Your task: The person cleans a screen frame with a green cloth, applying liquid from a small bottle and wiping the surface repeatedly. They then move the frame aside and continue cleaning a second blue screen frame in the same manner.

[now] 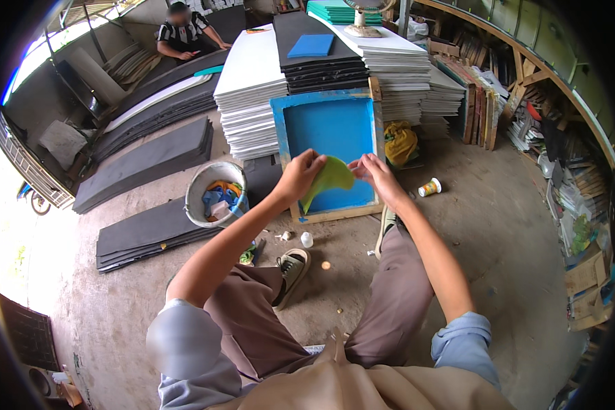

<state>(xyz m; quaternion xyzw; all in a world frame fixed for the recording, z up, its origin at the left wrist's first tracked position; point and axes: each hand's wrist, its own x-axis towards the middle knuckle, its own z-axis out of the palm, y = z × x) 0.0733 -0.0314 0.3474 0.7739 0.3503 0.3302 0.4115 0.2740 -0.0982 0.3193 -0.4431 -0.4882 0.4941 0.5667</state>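
My left hand (301, 176) is closed on a thin, bendy yellow-green sheet (331, 179), which curves and hangs down to a point. At the sheet's right edge, the fingertips of my right hand (374, 176) are pinched together on it. I cannot tell if the sheet is cloth or foam. Behind both hands, a wooden frame with a blue panel (329, 130) leans upright against stacked sheets. The frame's lower edge rests on the floor between my feet.
A pale bucket of coloured scraps (197, 198) stands left of the frame. A small white bottle (307, 240) and a tipped-over cup (430, 187) are on the floor. Black sheets (150, 160) lie at left; white stacks (253, 96) rise behind. Another person (183, 34) works at far left.
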